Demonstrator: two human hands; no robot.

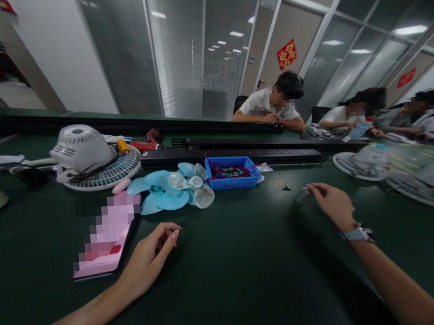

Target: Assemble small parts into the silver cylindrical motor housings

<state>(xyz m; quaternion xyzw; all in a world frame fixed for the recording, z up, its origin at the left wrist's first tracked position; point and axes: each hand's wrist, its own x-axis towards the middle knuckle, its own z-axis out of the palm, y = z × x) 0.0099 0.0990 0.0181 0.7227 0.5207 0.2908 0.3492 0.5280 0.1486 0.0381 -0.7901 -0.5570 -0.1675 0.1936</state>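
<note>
Over the green tabletop, my right hand (333, 204), with a watch at the wrist, pinches a small grey cylinder with a shiny end (303, 194); its exact kind cannot be made out. My left hand (159, 248) rests nearer the middle, fingers curled and thumb against them, with nothing visible in it. Just left of that hand lies a pink-screened phone (108, 234). Beyond it are light-blue fan blades (163, 193) and a paler, smaller fan blade (188, 182). A blue plastic bin (235, 182) beside them holds red wires and green circuit boards.
At the back left, a white fan housing (82, 149) sits on its grille, near a red power drill (150, 141). More fan parts (369, 162) lie at the right. A black rail (235, 156) runs across the table. Several people sit on the far side.
</note>
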